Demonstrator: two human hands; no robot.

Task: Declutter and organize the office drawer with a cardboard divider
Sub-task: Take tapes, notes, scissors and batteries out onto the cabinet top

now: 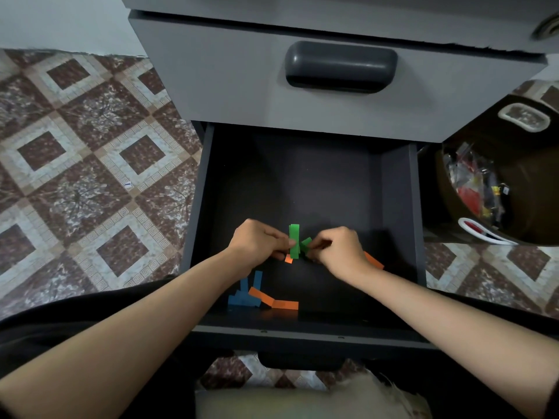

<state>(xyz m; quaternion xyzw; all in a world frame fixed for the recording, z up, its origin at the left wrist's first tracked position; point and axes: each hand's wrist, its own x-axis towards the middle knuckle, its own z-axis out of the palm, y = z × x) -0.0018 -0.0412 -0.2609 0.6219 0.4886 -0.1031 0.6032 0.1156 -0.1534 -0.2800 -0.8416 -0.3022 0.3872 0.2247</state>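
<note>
Now, my left fingers (279,237) pinch the green strip (294,234), its length pointing toward the drawer's (399,207) back, right fingers (320,244) pinching a shorter green strip (306,242) alongside.

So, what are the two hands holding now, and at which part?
The left hand pinches the longer green paper strip near its middle; the right hand pinches a smaller green paper strip at its end.

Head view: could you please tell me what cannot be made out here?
Head view: the right hand covers most of one orange strip.
Head view: fingers of the left hand hide part of the green strips.
Head view: basket contents blurred, cut off by the right edge.
</note>
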